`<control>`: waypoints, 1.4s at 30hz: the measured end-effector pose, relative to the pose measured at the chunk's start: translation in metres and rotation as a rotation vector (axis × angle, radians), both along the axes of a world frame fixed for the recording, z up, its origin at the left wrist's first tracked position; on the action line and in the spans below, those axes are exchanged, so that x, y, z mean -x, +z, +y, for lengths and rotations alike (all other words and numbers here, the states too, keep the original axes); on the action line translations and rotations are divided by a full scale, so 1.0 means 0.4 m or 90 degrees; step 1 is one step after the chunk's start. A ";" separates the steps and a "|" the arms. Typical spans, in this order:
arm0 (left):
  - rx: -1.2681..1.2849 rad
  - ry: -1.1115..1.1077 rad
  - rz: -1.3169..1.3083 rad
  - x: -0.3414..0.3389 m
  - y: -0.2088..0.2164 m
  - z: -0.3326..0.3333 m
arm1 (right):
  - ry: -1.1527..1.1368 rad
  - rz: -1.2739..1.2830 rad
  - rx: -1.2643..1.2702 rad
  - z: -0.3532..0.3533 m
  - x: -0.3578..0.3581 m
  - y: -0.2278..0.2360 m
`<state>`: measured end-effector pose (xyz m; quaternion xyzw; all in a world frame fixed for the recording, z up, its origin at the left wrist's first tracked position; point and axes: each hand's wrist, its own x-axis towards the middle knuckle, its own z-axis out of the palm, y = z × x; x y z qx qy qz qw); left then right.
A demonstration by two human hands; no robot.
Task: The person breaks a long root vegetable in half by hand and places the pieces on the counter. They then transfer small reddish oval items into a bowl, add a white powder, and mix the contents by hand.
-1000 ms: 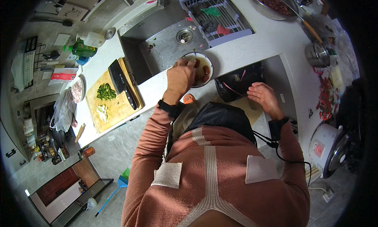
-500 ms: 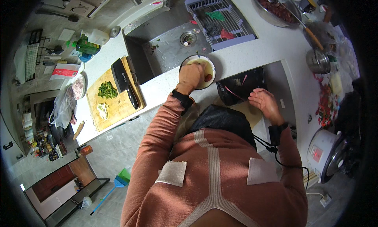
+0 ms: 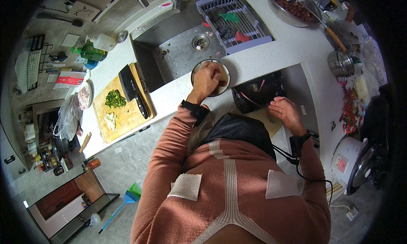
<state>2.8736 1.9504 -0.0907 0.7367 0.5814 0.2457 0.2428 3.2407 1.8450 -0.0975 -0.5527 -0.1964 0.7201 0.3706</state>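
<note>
My left hand (image 3: 206, 79) reaches over a white dark-rimmed bowl (image 3: 229, 73) at the counter's front edge. Its fingers are bent down into the bowl, and what they pinch, if anything, is hidden. Some pale liquid and a reddish-brown bit show inside beside the fingers. My right hand (image 3: 286, 112) hovers in front of an opening under the counter, palm partly up, fingers stretched out and holding nothing. Close by it is a black bin-like container (image 3: 275, 84) with pink strips across it.
Behind the bowl lies a steel sink (image 3: 178, 57) with a purple-rimmed drying rack (image 3: 250, 47). A cleaver (image 3: 135, 91) and chopped greens (image 3: 114, 99) rest on a cutting board (image 3: 123, 121) at left. A metal bowl (image 3: 303, 20) of reddish food and a rice cooker (image 3: 342, 162) stand at right.
My left hand has shifted slightly within the bowl, its fingers now covering more of the contents. The view has tilted a little. My right hand stays in nearly the same place.
</note>
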 end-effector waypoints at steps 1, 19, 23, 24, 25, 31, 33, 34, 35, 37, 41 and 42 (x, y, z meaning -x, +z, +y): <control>0.001 -0.002 -0.045 0.008 0.000 -0.002 | 0.000 -0.004 0.000 -0.001 0.000 -0.002; -0.137 -0.141 0.300 0.024 -0.016 -0.037 | 0.037 0.000 -0.009 0.016 0.001 0.003; 0.036 -0.122 0.310 0.020 -0.024 -0.014 | 0.021 -0.023 0.003 0.006 -0.004 0.007; 0.020 -0.114 0.305 0.021 -0.022 -0.010 | 0.020 -0.015 0.000 0.000 -0.005 0.007; -0.009 -0.100 0.308 0.021 -0.021 -0.006 | 0.013 -0.022 0.001 -0.006 -0.007 0.007; -0.065 -0.069 0.255 0.033 -0.017 0.000 | 0.010 -0.019 0.010 -0.023 -0.017 -0.008; -0.074 -0.077 0.173 0.043 -0.001 -0.002 | 0.005 -0.011 0.008 -0.024 -0.020 -0.011; -0.084 -0.092 0.110 0.055 0.013 -0.007 | 0.000 -0.009 0.010 -0.024 -0.021 -0.011; -0.093 -0.107 0.048 0.064 0.029 -0.012 | -0.011 -0.017 0.018 -0.025 -0.021 -0.010; -0.048 -0.085 0.091 0.068 0.057 -0.029 | 0.000 -0.036 0.011 -0.027 -0.019 -0.005; -0.189 -0.122 0.200 0.014 0.057 -0.052 | 0.003 -0.052 0.026 -0.025 -0.010 0.009; -0.187 -0.119 0.265 -0.010 0.042 -0.057 | 0.015 -0.047 0.023 -0.023 -0.009 0.010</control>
